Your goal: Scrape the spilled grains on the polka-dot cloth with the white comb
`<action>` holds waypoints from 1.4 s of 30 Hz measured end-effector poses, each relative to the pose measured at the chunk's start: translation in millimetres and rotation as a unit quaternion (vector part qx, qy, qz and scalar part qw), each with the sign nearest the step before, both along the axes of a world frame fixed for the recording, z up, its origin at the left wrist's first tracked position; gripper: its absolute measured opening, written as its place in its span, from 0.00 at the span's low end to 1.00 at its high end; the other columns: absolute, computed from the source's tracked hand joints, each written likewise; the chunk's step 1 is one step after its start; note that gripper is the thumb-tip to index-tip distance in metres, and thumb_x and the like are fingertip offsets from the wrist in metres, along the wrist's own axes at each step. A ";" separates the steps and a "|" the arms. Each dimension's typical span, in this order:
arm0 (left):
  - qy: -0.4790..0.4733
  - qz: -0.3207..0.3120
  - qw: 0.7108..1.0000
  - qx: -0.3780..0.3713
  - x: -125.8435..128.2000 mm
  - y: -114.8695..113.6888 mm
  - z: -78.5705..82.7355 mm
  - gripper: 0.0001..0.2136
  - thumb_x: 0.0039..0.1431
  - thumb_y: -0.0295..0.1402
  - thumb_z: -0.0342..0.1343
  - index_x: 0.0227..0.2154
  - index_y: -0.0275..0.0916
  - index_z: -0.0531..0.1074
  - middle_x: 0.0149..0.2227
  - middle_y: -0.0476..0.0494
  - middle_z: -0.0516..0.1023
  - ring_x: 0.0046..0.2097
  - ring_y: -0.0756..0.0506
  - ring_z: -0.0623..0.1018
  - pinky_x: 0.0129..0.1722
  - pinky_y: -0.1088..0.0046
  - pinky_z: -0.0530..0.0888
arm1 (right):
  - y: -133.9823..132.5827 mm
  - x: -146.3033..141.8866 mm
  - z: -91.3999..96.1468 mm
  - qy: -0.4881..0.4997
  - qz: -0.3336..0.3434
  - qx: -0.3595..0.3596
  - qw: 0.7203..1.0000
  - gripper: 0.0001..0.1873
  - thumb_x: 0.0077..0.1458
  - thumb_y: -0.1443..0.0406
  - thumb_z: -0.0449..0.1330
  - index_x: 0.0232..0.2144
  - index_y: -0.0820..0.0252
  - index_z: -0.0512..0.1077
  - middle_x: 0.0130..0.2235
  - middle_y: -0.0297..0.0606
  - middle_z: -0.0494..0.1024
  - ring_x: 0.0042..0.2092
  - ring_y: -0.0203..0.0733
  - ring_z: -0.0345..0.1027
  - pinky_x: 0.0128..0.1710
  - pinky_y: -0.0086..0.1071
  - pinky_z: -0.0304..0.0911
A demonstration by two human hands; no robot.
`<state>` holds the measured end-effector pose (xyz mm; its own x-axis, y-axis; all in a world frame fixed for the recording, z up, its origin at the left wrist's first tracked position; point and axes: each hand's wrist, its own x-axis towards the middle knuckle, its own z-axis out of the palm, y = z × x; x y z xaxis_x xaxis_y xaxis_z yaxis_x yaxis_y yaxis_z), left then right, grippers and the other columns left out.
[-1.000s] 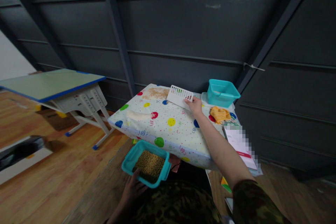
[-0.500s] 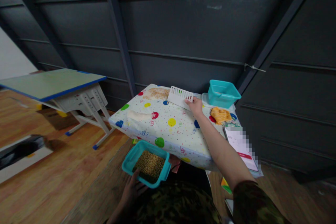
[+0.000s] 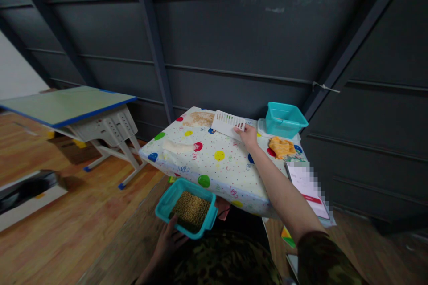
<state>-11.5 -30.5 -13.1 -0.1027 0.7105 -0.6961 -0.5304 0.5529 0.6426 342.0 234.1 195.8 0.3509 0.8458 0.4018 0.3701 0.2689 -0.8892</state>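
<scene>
My right hand reaches across the table and grips the near corner of a white slotted plastic tray, which lies tilted on the spotted tablecloth. Below the table's front edge, my left hand holds a teal container from underneath; it is filled with small brownish-green beans. A patch of spilled grain lies just left of the white tray. An elongated pale heap lies on the cloth further left.
An empty teal tub stands at the table's back right on a white lid, with an orange cloth before it. Papers lie at the right edge. A green-topped desk stands left on the wooden floor. A dark wall is behind.
The view has shifted slightly; the white tray and my right hand sit a little further left. The bean container in my left hand has stayed put.
</scene>
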 end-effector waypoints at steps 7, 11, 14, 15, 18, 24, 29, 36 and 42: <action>0.018 0.000 1.000 -0.010 2.7 -1.3 10.8 0.30 0.67 0.39 0.56 0.70 0.44 0.58 0.40 0.44 0.79 0.35 0.40 0.84 0.54 0.45 0.81 | -2.8 -2.4 3.6 0.000 0.000 -0.003 1.000 0.09 0.48 0.62 0.71 0.34 0.59 0.82 0.39 0.42 0.88 0.42 0.54 0.81 0.48 0.47 0.74; 0.006 -0.011 1.000 -0.008 7.8 -3.6 33.2 0.27 0.70 0.37 0.53 0.70 0.42 0.57 0.40 0.43 0.80 0.35 0.41 0.84 0.48 0.53 0.84 | -2.7 -0.4 5.0 0.005 0.006 0.003 1.000 0.10 0.48 0.62 0.71 0.35 0.59 0.82 0.40 0.41 0.88 0.42 0.54 0.81 0.48 0.45 0.74; 0.010 -0.006 1.000 -0.009 7.8 -4.4 35.6 0.25 0.70 0.36 0.53 0.68 0.41 0.59 0.40 0.43 0.78 0.34 0.42 0.84 0.39 0.59 0.85 | -1.9 1.8 3.8 0.006 0.012 -0.005 1.000 0.10 0.47 0.61 0.71 0.33 0.58 0.82 0.38 0.40 0.88 0.42 0.53 0.81 0.46 0.44 0.74; 0.011 -0.001 1.000 -0.009 6.8 -4.2 32.2 0.25 0.70 0.36 0.52 0.68 0.42 0.60 0.39 0.43 0.78 0.34 0.42 0.84 0.37 0.60 0.85 | -1.8 2.2 3.2 0.006 0.016 -0.008 1.000 0.10 0.46 0.61 0.71 0.32 0.58 0.82 0.37 0.40 0.87 0.41 0.53 0.81 0.45 0.44 0.74; 0.009 0.006 1.000 -0.007 2.8 -2.4 17.2 0.24 0.70 0.37 0.52 0.67 0.44 0.61 0.38 0.44 0.78 0.33 0.42 0.83 0.38 0.59 0.85 | -2.1 2.1 2.1 0.013 0.027 -0.009 1.000 0.10 0.46 0.60 0.72 0.30 0.59 0.81 0.34 0.38 0.86 0.39 0.51 0.80 0.44 0.43 0.74; 0.004 0.004 1.000 -0.006 4.0 0.0 14.0 0.26 0.67 0.40 0.57 0.66 0.45 0.62 0.39 0.45 0.80 0.35 0.41 0.84 0.42 0.58 0.84 | -5.0 -0.4 3.9 0.011 0.035 -0.016 0.999 0.12 0.46 0.58 0.72 0.31 0.60 0.81 0.33 0.38 0.86 0.38 0.50 0.79 0.44 0.43 0.74; 0.005 -0.005 1.000 -0.007 7.6 -3.5 28.7 0.24 0.67 0.42 0.58 0.61 0.41 0.64 0.38 0.43 0.79 0.33 0.42 0.84 0.36 0.62 0.83 | -5.2 -0.6 2.2 0.017 0.050 -0.015 0.999 0.15 0.46 0.56 0.72 0.33 0.60 0.82 0.35 0.39 0.86 0.39 0.50 0.79 0.44 0.43 0.74; 0.002 -0.013 1.000 0.026 8.0 -9.6 36.0 0.26 0.65 0.45 0.61 0.60 0.41 0.63 0.39 0.44 0.79 0.36 0.42 0.84 0.37 0.63 0.83 | 1.3 -0.2 3.4 0.034 0.061 -0.022 0.997 0.15 0.45 0.57 0.73 0.32 0.62 0.82 0.35 0.40 0.86 0.36 0.48 0.78 0.42 0.41 0.72; 0.012 -0.015 1.000 0.022 6.9 -6.6 28.2 0.27 0.65 0.45 0.60 0.63 0.42 0.63 0.39 0.45 0.79 0.35 0.42 0.85 0.35 0.66 0.82 | 2.4 -0.6 10.3 0.015 0.074 -0.044 0.996 0.16 0.46 0.54 0.74 0.30 0.61 0.80 0.32 0.39 0.84 0.37 0.48 0.77 0.37 0.38 0.72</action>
<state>-4.6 -37.1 15.2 -0.0959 0.7439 -0.6614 -0.4984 0.5393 0.6788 341.4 236.5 206.1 0.2301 0.9205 0.3157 0.3056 0.2397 -0.9215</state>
